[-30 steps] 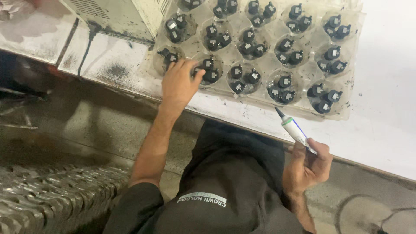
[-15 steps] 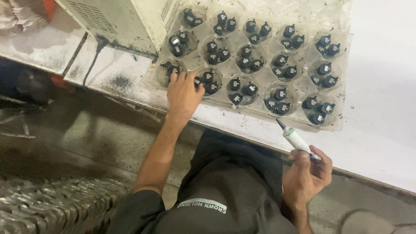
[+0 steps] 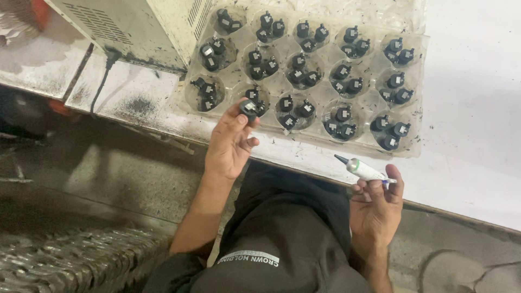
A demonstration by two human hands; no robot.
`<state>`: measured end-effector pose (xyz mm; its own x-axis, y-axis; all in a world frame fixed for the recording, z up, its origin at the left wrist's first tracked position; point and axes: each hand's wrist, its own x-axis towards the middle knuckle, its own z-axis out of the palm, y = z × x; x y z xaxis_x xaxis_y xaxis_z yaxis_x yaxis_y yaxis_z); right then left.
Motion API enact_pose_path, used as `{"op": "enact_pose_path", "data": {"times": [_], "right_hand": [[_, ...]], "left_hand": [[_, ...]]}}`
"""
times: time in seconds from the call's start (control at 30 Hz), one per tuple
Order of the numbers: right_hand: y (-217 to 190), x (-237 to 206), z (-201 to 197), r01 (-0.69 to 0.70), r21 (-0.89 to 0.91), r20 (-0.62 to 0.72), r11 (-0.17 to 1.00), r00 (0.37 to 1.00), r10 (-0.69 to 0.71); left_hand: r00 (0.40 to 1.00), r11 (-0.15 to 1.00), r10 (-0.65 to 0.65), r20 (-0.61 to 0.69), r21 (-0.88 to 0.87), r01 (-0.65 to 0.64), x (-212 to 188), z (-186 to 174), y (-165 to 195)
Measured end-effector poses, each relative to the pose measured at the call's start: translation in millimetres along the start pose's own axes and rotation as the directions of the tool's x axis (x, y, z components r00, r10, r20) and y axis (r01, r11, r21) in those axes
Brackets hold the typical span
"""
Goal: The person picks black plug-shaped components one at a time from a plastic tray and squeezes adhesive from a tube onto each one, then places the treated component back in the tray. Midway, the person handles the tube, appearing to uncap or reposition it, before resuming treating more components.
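Note:
A clear plastic tray [image 3: 418,92] with round pockets lies on the white table, each pocket holding a few small black parts [image 3: 300,111]. My left hand [image 3: 230,144] is raised at the tray's near edge, pinching one small black part [image 3: 249,108] between thumb and fingertips. My right hand [image 3: 375,209] hovers over my lap near the table edge and holds a white pen-like applicator [image 3: 363,170], its dark tip pointing left toward the tray.
A cream metal box [image 3: 125,27] with vent slots stands at the back left, a black cable [image 3: 103,76] running from it over the stained white table [image 3: 477,135]. Below the table edge are a grey floor and a ribbed metal surface [image 3: 65,266].
My left hand has lifted off the tray with a black part pinched in its fingers. My right hand with the applicator has stayed by the table edge.

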<state>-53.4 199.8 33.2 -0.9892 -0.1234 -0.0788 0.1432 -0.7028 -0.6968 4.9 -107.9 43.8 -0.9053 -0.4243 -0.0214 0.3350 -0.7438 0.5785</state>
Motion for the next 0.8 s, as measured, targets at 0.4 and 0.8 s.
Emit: {"op": "enact_pose_path", "data": {"times": [0.4,0.8], "right_hand": [[4,-3,-4,0.22,-0.265,0.107,0.939,0.974,-0.198],[18,-21,3,0.779,-0.53,0.526,0.334,0.611,-0.592]], "left_hand": [[0.985,0.987,-0.154,0.085,-0.024,0.156,-14,19,-31],[0.968,0.975,-0.222,0.113,0.049,0.218,-23,34,-44]]}}
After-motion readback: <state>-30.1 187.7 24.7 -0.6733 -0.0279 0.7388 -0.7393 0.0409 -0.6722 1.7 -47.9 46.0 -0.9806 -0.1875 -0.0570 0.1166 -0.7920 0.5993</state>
